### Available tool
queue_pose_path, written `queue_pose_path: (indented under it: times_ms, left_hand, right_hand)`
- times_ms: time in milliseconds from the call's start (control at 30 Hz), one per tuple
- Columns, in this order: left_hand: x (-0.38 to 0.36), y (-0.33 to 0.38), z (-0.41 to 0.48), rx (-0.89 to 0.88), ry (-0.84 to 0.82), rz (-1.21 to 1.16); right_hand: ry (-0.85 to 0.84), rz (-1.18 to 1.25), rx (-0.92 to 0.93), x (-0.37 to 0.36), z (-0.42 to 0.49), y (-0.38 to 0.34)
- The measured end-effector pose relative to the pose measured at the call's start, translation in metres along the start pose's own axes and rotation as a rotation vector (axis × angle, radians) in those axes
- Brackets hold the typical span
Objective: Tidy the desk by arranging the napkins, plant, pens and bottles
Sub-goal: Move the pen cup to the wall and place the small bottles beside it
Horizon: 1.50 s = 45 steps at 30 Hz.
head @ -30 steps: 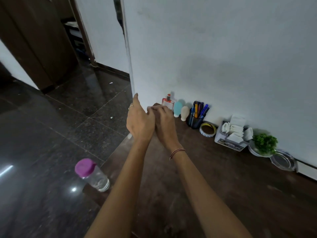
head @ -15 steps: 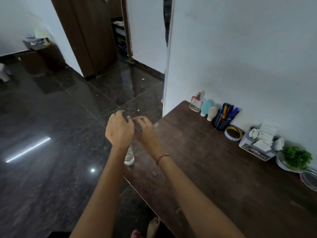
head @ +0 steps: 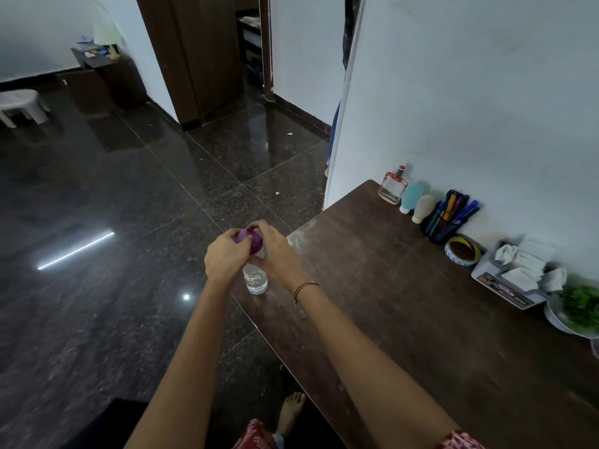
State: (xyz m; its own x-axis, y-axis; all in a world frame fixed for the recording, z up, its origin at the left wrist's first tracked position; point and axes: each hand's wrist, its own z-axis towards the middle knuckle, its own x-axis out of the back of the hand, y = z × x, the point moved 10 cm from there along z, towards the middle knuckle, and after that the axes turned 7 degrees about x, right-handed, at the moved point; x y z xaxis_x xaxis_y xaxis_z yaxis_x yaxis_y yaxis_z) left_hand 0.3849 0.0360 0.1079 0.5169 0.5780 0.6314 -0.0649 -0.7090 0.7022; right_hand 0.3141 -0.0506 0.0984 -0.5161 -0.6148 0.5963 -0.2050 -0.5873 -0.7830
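At the near left corner of the desk, head view, we log one clear bottle standing upright, right at the desk's left edge and well apart from everything else. We judge it the one item out of line.

Its purple cap is enclosed from both sides. Left hand: fingers curled over the cap's left face. Right hand: fingers wrapped over its top and right face, a red thread band at the wrist. We read this as both hands pinching the cap, probably to tighten it or to lift the bottle by its top; we cannot tell which.

Along the far wall, left to right, we list:
- a square glass bottle with a red collar, at the far left corner;
- a pale blue bottle and a cream bottle, both resting cap-down, touching or nearly so;
- a dark cup of pens, pens leaning right;
- a roll of tape, lying flat;
- a holder of white napkins, folded pieces standing loosely;
- a green plant in a pale bowl, cut by the right edge.

We take the wall row as the intended arrangement, keeping the desk's middle free. The clear bottle would belong at the left end with the other bottles.
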Motion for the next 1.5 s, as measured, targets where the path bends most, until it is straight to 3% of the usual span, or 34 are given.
queue_pose_path:
  times_ms: [300, 733, 1133, 1500]
  left_hand:
    - [-0.019, 0.015, 0.005, -0.022, -0.019, -0.022]
    - [-0.104, 0.098, 0.027, -0.153, -0.177, -0.107]
    - [-0.175, 0.196, 0.069, -0.271, -0.289, -0.175]
    - [-0.236, 0.283, 0.117, -0.240, -0.341, -0.321]
  right_hand:
    - [0.143, 0.012, -0.030, 0.023, -0.001, 0.015]
    - [0.355, -0.066, -0.173, 0.132, 0.009, 0.074]
    - [0.376, -0.276, -0.228, 0.229, 0.052, 0.119]
    - [0.301, -0.394, -0.256, 0.304, 0.127, 0.175]
